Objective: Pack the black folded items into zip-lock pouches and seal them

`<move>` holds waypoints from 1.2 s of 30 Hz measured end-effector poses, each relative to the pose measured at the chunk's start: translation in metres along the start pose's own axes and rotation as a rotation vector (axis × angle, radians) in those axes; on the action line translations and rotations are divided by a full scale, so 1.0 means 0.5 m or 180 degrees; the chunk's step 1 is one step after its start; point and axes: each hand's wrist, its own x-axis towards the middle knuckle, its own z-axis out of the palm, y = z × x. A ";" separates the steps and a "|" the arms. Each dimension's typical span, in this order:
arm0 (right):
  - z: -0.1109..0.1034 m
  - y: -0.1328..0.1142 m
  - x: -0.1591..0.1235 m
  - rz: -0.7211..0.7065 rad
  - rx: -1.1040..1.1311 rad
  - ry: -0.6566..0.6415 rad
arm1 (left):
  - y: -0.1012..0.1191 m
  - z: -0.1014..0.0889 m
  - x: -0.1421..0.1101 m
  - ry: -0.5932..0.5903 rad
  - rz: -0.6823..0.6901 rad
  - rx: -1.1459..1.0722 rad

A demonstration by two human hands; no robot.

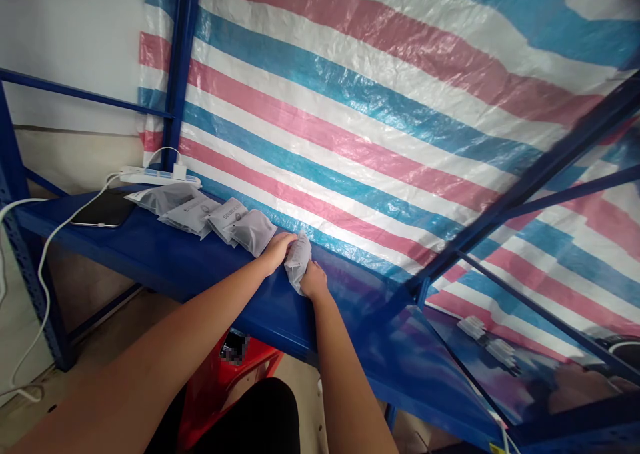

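Observation:
A frosted grey plastic pouch (298,261) is between my two hands over the blue shelf (240,291). My left hand (280,249) is closed at the pouch's upper left side, its fingertips partly hidden behind it. On the lower right side my right hand (315,279) grips the same pouch, with most of its fingers out of sight. What the pouch contains cannot be made out. Left of my hands lies a row of similar pouches, the nearest a grey pouch (255,232), then a printed pouch (227,219).
A dark tablet-like device (103,209) and a white power strip (160,177) with cables occupy the shelf's left end. Striped plastic sheeting (320,127) hangs behind. A blue diagonal post (510,194) stands right. Below is a red stool (210,374); another person's hand (575,384) shows at far right.

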 end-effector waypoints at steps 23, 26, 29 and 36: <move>-0.023 -0.020 -0.013 -0.0221 0.0115 -0.0030 | 0.012 0.002 -0.014 0.0404 -0.0168 0.1082; -0.023 -0.019 -0.014 -0.0250 0.0255 0.0054 | 0.011 0.001 -0.013 0.0389 -0.0177 0.1050; -0.021 -0.017 -0.013 -0.0182 0.0388 0.0160 | 0.001 -0.002 -0.006 0.0403 -0.0145 0.1006; -0.021 -0.016 -0.013 -0.0141 0.0537 0.0477 | -0.020 -0.008 0.013 0.0332 -0.0099 0.1054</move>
